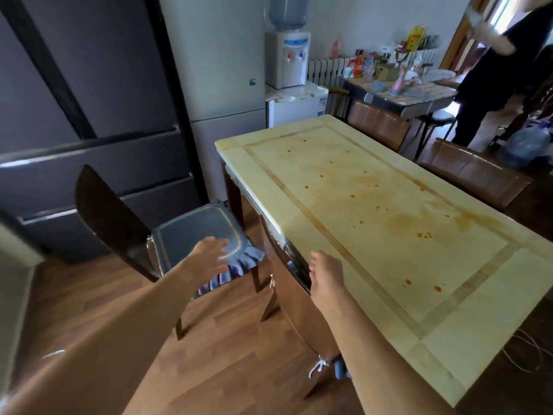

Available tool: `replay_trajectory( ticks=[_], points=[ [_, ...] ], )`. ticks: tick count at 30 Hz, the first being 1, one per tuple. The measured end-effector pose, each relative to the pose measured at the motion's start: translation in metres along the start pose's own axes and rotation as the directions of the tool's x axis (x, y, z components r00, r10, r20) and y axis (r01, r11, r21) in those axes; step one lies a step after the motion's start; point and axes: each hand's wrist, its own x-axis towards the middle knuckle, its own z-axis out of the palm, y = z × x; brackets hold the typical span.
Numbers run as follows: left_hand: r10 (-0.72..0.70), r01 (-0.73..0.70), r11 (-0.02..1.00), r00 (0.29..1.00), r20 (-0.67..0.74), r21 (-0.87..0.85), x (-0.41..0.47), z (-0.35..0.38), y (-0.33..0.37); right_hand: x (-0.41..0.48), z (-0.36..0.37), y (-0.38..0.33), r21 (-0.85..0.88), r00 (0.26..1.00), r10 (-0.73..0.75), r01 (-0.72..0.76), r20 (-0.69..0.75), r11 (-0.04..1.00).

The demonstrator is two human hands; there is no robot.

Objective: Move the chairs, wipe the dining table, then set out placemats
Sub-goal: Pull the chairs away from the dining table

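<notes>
The cream dining table [374, 223] has orange-brown stains and spots across its top. A dark wooden chair [119, 223] with a grey-blue frilled cushion [194, 232] stands pulled out from the table's left side. My left hand [209, 254] hovers open over the cushion's front edge, fingers spread. My right hand [324, 275] is open at the table's left edge, over the curved back of a second chair [296, 304] tucked beneath it. Two brown chairs [380, 122] [475, 172] stand along the far side.
A dark cabinet [89, 121] and a grey fridge [215, 70] stand behind the pulled-out chair. A water dispenser [287, 58] sits on a small white fridge. A cluttered table [401, 88] and a person in black [493, 70] are at the back right. Wooden floor lies below.
</notes>
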Motion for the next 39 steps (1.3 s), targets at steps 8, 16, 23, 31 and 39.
replay_trajectory(
  ticks=[8, 16, 23, 31, 39],
  points=[
    [0.063, -0.065, 0.992, 0.998, -0.024, -0.112, -0.05, -0.159, 0.05, -0.05, 0.141, 0.075, 0.037, 0.933, 0.066, -0.085, 0.354, 0.996],
    [0.139, -0.169, 0.982, 0.953, -0.27, -0.09, -0.022, -0.278, 0.075, -0.075, 0.25, 0.115, -0.077, 0.894, 0.199, -0.183, 0.402, 0.98],
    [0.124, -0.142, 0.989, 0.938, -0.323, -0.035, 0.04, -0.314, 0.116, -0.042, 0.329, 0.115, -0.152, 0.857, 0.274, -0.23, 0.435, 0.961],
    [0.054, -0.027, 0.997, 0.922, -0.384, 0.075, 0.139, -0.365, 0.144, 0.013, 0.418, 0.13, -0.231, 0.812, 0.423, -0.357, 0.402, 0.905],
    [0.022, 0.015, 0.998, 0.846, -0.532, 0.065, 0.216, -0.389, 0.163, 0.053, 0.48, 0.166, -0.318, 0.758, 0.594, -0.513, 0.267, 0.797]
  ],
)
